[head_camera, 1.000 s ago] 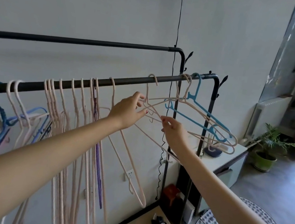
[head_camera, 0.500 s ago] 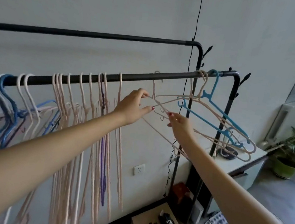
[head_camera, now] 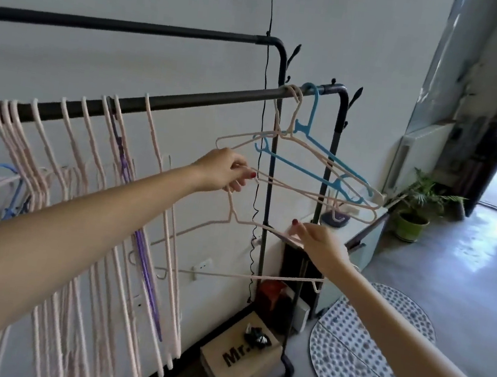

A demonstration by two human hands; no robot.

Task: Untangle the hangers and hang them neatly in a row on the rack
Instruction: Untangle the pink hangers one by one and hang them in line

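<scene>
A black rack rail [head_camera: 188, 103] slopes up to the right. Several pale pink hangers [head_camera: 67, 147] and a purple one [head_camera: 124, 167] hang in a row along its left part. At its right end a blue hanger [head_camera: 314, 155] and pink hangers [head_camera: 281, 136] hang tangled. A loose pink hanger [head_camera: 238, 221] is off the rail, below it. My left hand [head_camera: 222, 171] grips its hook end. My right hand [head_camera: 317, 245] pinches its right shoulder wire; its bottom bar runs below my wrist.
A second, higher black rail [head_camera: 129, 27] runs behind. A black cable [head_camera: 261, 127] hangs down the wall. A wooden box [head_camera: 238, 359] marked "Mr." stands on the floor, a dotted round mat [head_camera: 361, 352] beside it, a white cabinet [head_camera: 356, 239] and a potted plant [head_camera: 417, 209] to the right.
The pink hanger has come off the rail and been lowered; my right hand has slid down along its shoulder. The camera has shifted, so the rack sits further right in view.
</scene>
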